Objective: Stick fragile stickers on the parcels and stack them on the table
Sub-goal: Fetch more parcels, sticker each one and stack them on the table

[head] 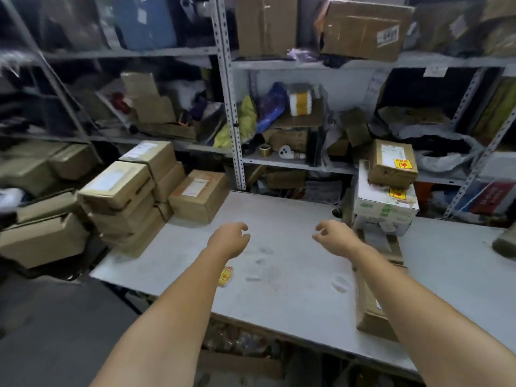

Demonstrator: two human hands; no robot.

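Over the table (282,210) | left hand (230,238) and right hand (336,237) hang loose, empty | your arm could sweep the stickers (225,276) off | a bump could tip the stack (386,203)

Up at one o'clock the carton (349,20) wears a white label (388,36) with blurred digits, maybe 6499, while the yellow stickers (403,163) at three o'clock are unreadable.

matt brown cardboard parcels (198,195), smooth scuffed grey table (279,263), perforated metal shelving (229,88)
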